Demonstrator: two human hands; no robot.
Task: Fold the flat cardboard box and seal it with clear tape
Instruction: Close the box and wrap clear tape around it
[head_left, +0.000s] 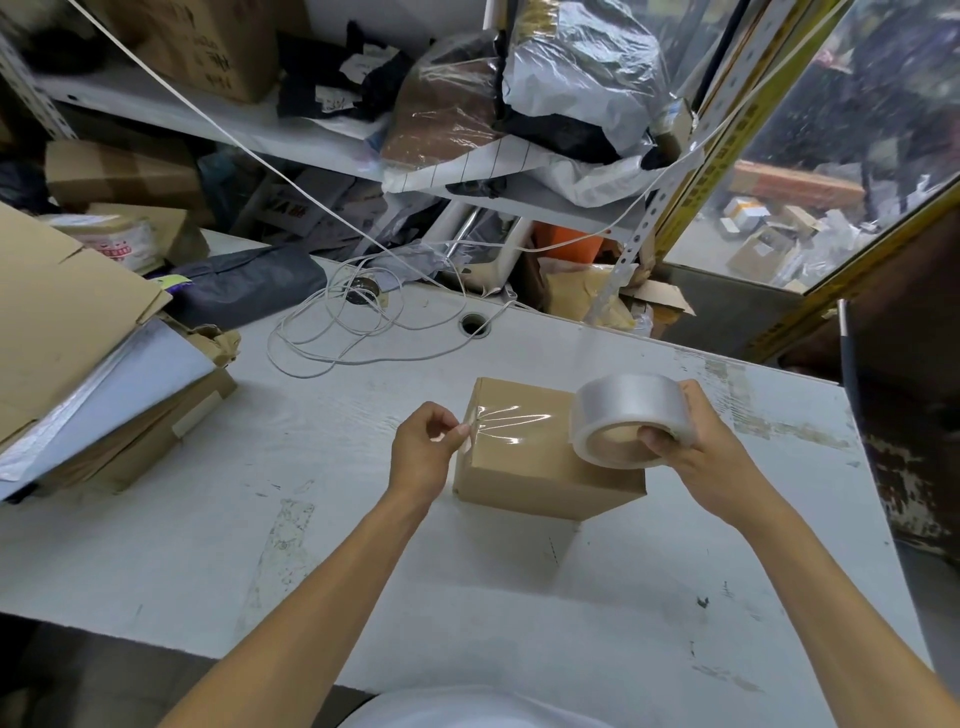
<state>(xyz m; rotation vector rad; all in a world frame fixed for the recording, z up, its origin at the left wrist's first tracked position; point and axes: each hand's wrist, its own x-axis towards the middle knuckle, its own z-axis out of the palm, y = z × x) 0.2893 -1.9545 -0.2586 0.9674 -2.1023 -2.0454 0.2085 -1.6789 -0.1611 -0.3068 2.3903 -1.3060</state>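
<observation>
A small brown cardboard box (524, 470), folded into shape, stands on the white table (363, 519) in the middle of the view. A strip of clear tape (511, 422) stretches over its top, from the left edge to the roll. My left hand (428, 449) pinches the free end of that strip at the box's left top edge. My right hand (698, 457) grips the roll of clear tape (631, 418), thumb inside the core, holding it just above the box's right side.
A stack of flat cardboard and sheets (88, 364) lies at the table's left. A loose white cable (353, 327) coils behind the box near a round table hole (475, 325). Cluttered shelves with bags and boxes fill the back. The table's right edge is worn.
</observation>
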